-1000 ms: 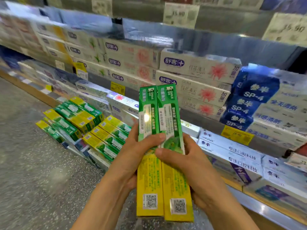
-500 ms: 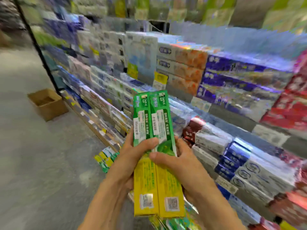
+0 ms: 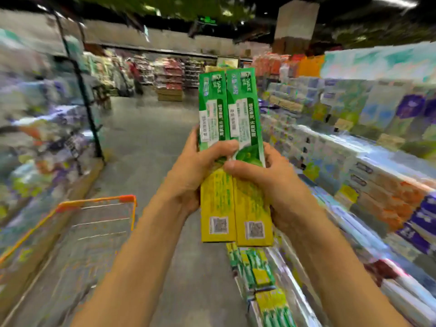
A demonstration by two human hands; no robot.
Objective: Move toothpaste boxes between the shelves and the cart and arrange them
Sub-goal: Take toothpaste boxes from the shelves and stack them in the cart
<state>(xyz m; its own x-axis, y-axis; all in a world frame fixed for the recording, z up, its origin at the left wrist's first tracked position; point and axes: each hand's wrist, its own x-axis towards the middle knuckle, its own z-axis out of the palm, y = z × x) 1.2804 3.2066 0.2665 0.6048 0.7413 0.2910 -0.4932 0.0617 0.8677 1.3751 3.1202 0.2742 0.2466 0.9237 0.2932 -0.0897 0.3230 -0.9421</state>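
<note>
View now swung from shelves to aisle, both hands' (image 3: pixel 188 178) (image 3: pixel 271 182) grip unchanged around 2 upright toothpaste boxes (image 3: pixel 232 147)

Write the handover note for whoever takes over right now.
Left hand: grip on the left box.
Right hand: grip on the right box.
Both boxes are held upright, side by side, over the aisle.
Cart: lower left, contents too blurred to tell.
More green-yellow boxes lie on the low shelf at right.
Done: two boxes in hand.
Left: set them down and arrange.
</note>
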